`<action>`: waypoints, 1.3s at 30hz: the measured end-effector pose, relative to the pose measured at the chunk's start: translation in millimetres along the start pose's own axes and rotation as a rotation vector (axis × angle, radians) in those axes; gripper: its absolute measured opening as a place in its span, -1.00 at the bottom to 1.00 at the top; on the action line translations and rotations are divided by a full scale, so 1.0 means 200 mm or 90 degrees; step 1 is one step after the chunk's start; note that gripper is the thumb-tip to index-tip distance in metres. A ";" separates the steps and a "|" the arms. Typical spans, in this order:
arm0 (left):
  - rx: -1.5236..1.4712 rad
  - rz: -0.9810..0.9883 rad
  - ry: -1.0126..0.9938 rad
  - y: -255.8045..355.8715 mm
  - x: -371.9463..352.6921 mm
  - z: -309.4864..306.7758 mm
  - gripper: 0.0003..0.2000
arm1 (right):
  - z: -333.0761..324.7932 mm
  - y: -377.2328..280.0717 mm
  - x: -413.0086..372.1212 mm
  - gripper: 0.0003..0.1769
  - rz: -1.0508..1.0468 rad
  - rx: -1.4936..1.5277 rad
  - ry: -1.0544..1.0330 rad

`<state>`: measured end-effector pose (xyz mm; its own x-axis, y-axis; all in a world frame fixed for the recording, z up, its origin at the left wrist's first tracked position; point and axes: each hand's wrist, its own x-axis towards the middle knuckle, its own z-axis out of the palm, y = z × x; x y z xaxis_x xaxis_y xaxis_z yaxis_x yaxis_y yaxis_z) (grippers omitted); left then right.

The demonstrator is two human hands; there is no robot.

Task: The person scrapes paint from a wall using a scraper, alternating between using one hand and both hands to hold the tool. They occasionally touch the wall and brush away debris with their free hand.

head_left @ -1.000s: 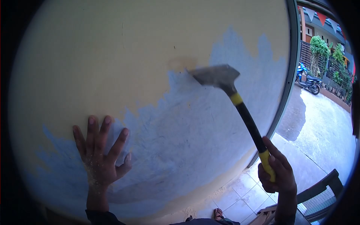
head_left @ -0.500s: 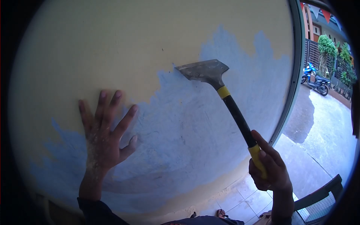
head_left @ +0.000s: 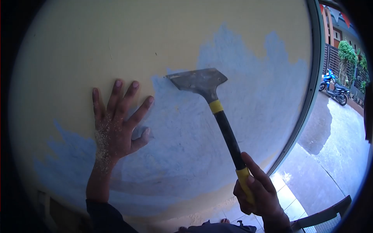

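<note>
My right hand [head_left: 258, 190] is wrapped round the yellow lower grip of a long-handled scraper [head_left: 227, 134]. Its wide metal blade lies at the wall [head_left: 175, 128], along the border between cream paint and a scraped, bluish-white area. To the left, my left hand [head_left: 118, 128] is spread flat against the wall, fingers pointing up, partly on cream paint and partly on the bluish patch. Pale flakes cling to the back of that hand and the wrist. Nothing is held in it.
A dark door frame [head_left: 311, 91] bounds the wall on the right. Outside are a paved lane [head_left: 342, 143], a blue motorbike [head_left: 334, 88] and green plants [head_left: 347, 54]. White floor tiles [head_left: 285, 192] and a dark-framed mesh object [head_left: 326, 217] lie at lower right.
The scraper and my right hand have moved left, with the blade slightly lower in view. My left hand appears higher and a little further right. More flakes show on its wrist.
</note>
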<state>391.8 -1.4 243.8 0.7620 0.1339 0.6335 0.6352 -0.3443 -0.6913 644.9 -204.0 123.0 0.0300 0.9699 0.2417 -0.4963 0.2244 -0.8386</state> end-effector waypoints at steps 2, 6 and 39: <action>0.011 -0.008 0.014 -0.01 0.01 0.00 -0.42 | -0.01 0.04 0.00 -0.35 0.003 0.111 -0.030; -0.012 -0.052 0.026 -0.02 0.01 0.00 -0.44 | -0.01 0.17 0.02 -0.31 0.022 0.468 -0.130; -0.542 0.089 0.336 0.71 0.50 0.22 -0.63 | 0.00 -0.11 -0.08 -0.40 0.046 0.346 -0.007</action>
<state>563.0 3.7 193.4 0.5391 -0.3155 0.7809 0.0870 -0.9014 -0.4243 655.4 -225.3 136.8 -0.0293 0.9793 0.2005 -0.8735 0.0724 -0.4815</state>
